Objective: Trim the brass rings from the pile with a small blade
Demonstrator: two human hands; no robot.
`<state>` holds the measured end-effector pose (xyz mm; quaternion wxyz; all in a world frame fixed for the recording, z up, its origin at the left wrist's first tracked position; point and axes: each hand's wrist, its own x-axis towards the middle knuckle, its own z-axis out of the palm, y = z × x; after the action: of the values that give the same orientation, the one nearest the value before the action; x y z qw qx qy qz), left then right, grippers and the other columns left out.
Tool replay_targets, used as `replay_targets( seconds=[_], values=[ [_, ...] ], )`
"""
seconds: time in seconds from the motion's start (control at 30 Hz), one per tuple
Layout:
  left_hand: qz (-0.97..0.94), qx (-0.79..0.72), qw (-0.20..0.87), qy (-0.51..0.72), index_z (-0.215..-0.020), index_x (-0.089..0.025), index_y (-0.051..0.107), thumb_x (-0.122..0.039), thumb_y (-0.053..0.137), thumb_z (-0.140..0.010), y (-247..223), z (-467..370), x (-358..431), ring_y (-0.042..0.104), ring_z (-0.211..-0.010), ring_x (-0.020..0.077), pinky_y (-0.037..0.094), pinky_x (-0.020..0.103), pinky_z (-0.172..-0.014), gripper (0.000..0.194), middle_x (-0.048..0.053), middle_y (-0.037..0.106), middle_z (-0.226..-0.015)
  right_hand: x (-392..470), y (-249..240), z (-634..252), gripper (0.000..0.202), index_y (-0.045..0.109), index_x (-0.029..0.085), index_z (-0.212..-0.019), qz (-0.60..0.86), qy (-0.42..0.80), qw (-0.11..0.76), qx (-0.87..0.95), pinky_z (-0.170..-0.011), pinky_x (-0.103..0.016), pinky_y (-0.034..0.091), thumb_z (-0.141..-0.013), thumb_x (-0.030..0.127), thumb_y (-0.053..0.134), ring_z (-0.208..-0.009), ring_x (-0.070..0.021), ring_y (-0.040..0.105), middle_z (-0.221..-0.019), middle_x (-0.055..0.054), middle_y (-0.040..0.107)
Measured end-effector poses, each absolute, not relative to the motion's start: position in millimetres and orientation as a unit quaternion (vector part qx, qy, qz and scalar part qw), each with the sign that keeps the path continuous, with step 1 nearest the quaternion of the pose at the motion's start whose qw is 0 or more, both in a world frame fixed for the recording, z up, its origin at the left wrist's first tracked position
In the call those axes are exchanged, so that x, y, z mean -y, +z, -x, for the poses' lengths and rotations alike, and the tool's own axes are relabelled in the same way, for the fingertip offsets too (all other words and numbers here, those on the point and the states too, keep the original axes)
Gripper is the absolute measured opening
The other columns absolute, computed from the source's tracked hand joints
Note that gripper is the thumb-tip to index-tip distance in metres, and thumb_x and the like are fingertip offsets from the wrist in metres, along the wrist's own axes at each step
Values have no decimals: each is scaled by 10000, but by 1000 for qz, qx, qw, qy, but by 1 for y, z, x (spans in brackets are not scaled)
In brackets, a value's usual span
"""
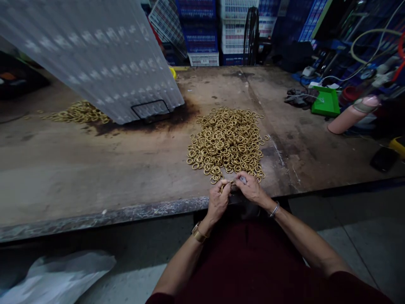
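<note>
Brass-coloured metal rings (228, 139), small and round, lie in a broad loose heap on the brown, stained worktop (79, 169), spreading from the middle of its depth down close to the near edge. Just before the heap, at that edge, the two hands meet almost touching. The left hand (218, 198), with a gold-coloured watch (198, 233) at its wrist, has its fingers curled and pinching a single brass-coloured ring (222, 188). The right hand (251, 190), wearing a silver-coloured bracelet (275, 209), presses its fingers together on a small grey piece (243, 180), whose shape is mostly hidden.

Left of the heap, a tall, grey, ribbed block (110, 63) stands tilted on a dark stain, and a second heap of brass-coloured rings (79, 113) lies beside its base. Toward the right end rest a bright green, shallow tray (327, 101) and a pink cylinder (348, 118). Past the far edge, blue and white plastic crates (201, 38) are stacked.
</note>
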<state>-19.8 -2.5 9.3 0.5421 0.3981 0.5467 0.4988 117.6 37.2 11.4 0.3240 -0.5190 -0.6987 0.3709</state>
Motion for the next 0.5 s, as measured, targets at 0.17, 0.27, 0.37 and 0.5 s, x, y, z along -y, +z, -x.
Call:
replay_targets(
  seconds=[0.17,0.27,0.37,0.5],
  values=[
    [-426,-532,531,504,-761,-174,625,-383,636,-727,12,18,4,400,-453,65,306,184,-444,213,-50,482,-515,-39,11,-117,202,526,186,-668,525,480,309,631,-544,-203,357,-763,360,490,-535,-91,433,-556,53,498],
    [-379,-517,603,475,-829,-167,603,-457,639,-720,9,20,5,440,-443,62,305,175,-414,312,-37,524,-578,-39,12,-116,183,523,185,-652,531,481,313,623,-524,-200,333,-730,350,510,-524,-86,395,-543,62,464],
    [-341,-481,665,459,-861,-166,567,-496,658,-698,7,23,5,469,-453,57,313,161,-405,379,-33,541,-621,-38,14,-115,184,538,181,-661,527,468,320,633,-514,-200,313,-719,355,517,-523,-81,367,-552,66,435],
    [-317,-442,705,456,-801,-171,518,-484,681,-685,11,24,6,463,-451,49,312,149,-397,372,-43,530,-608,-35,20,-116,190,535,180,-660,512,480,325,634,-501,-195,304,-719,359,517,-515,-74,361,-551,69,430]
  ],
)
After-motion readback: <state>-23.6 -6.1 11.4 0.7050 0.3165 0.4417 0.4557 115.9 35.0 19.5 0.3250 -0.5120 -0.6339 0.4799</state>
